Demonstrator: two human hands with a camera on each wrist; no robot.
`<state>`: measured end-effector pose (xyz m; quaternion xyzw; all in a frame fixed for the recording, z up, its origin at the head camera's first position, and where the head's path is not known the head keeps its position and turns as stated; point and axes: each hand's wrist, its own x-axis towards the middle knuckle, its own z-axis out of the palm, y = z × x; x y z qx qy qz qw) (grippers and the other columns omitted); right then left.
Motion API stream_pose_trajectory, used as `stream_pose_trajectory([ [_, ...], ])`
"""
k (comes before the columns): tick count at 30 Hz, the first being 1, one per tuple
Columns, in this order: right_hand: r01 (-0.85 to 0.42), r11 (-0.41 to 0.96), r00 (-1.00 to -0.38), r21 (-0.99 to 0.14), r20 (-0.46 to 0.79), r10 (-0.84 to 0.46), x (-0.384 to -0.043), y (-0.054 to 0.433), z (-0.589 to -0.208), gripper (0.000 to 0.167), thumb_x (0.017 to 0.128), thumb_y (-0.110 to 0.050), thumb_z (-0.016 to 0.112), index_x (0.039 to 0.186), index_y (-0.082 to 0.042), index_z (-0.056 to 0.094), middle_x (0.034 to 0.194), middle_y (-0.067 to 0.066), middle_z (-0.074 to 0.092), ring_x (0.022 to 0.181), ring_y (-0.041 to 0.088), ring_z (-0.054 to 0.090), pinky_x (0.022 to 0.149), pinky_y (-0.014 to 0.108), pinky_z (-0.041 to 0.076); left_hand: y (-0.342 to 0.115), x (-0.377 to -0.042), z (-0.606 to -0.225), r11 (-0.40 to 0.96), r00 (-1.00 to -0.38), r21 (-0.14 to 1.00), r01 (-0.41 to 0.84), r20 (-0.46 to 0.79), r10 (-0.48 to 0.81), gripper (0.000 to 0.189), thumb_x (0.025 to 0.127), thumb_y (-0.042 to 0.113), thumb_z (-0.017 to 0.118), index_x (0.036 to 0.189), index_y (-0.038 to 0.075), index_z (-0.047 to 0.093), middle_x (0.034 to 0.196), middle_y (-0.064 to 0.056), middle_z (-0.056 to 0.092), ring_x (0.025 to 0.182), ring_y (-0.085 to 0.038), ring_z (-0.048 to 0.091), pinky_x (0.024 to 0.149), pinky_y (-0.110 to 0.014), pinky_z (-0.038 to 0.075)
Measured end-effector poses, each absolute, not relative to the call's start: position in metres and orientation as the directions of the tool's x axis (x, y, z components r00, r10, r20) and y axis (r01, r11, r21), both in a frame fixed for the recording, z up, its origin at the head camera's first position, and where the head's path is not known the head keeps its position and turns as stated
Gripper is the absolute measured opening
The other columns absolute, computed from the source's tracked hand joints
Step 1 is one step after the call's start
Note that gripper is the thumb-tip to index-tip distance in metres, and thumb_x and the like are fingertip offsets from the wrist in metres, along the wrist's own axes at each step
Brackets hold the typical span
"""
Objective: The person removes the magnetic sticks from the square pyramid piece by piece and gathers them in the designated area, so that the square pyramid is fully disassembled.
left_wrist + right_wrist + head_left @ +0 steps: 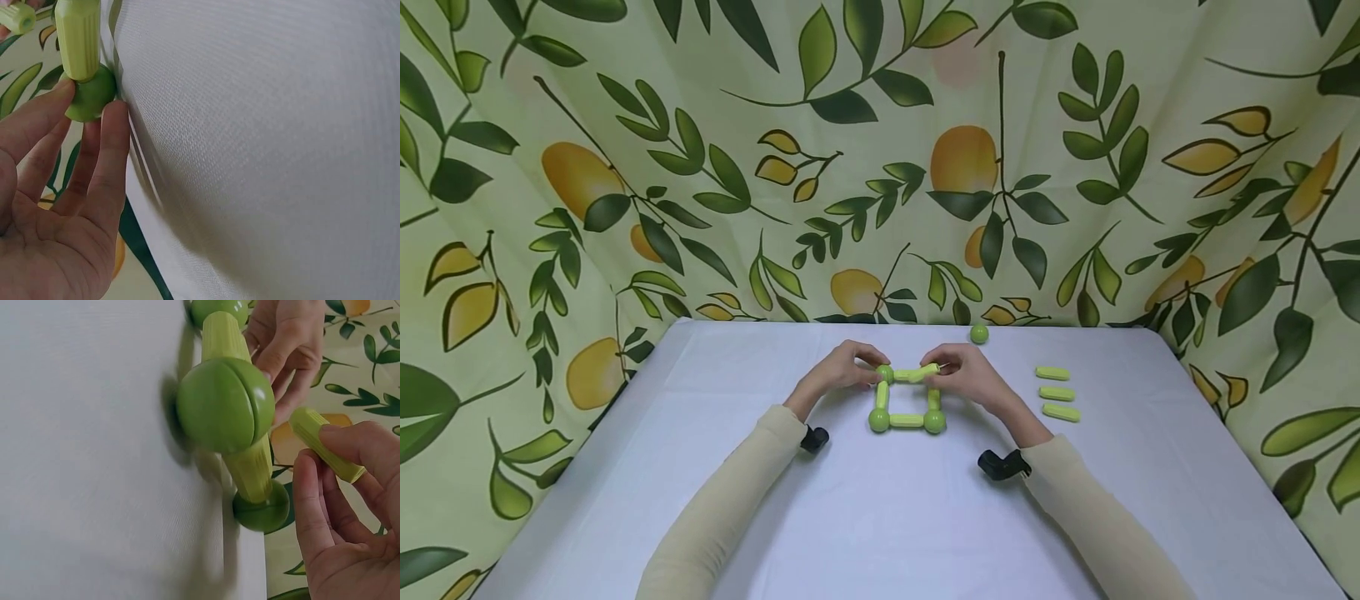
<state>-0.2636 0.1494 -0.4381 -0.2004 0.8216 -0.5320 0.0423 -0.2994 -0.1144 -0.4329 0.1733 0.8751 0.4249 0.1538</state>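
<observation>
On the white table lies a square of green balls [878, 420] joined by yellow-green ridged rods [907, 421]. My left hand [842, 367] holds the far-left ball [94, 100] between thumb and fingertips, with a rod [78, 40] standing out from it. Above the far side of the square, my right hand [970, 379] pinches a loose rod [325, 444] between thumb and fingers. That rod looks tilted and apart from the balls in the right wrist view. The far-right ball is partly hidden by the right hand in the head view.
Right of the square lie three spare rods [1057, 393] in a column. A single green ball [979, 334] sits near the table's far edge. Behind the table [587, 500] hangs a leaf-and-fruit patterned curtain [887, 208].
</observation>
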Motion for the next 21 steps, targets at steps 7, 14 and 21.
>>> stream_pose_trajectory([
  [7,-0.273,0.327,-0.919,-0.905,0.144,-0.367,-0.257,0.166,-0.438,0.021,0.085,-0.006,0.083,0.104,-0.004,0.075,0.109,0.008,0.070,0.100,0.025,0.065,0.085,0.030,0.055,-0.115,-0.299,-0.431,0.582,-0.889,0.791,0.187,-0.115,0.442,0.025,0.090,0.002,0.077,0.115,0.004,0.075,0.110,-0.005,0.070,0.096,-0.021,0.063,0.069,-0.028,0.057],
  [14,-0.274,0.321,-0.923,-0.907,0.154,-0.353,-0.249,0.180,-0.434,0.023,0.086,-0.002,0.081,0.107,0.003,0.073,0.111,0.014,0.069,0.100,0.028,0.065,0.085,0.027,0.054,-0.115,-0.299,-0.430,0.587,-0.891,0.791,0.171,-0.130,0.434,0.025,0.090,0.002,0.077,0.115,0.004,0.075,0.112,-0.006,0.069,0.084,-0.017,0.063,0.070,-0.028,0.056],
  [21,-0.265,0.344,-0.935,-0.901,0.152,-0.321,-0.243,0.193,-0.435,0.025,0.087,-0.001,0.080,0.110,0.005,0.071,0.114,0.017,0.067,0.101,0.031,0.064,0.085,0.026,0.054,-0.115,-0.299,-0.430,0.580,-0.891,0.798,0.164,-0.133,0.434,0.026,0.090,0.001,0.076,0.116,0.003,0.075,0.113,-0.007,0.069,0.083,-0.016,0.063,0.070,-0.028,0.057],
])
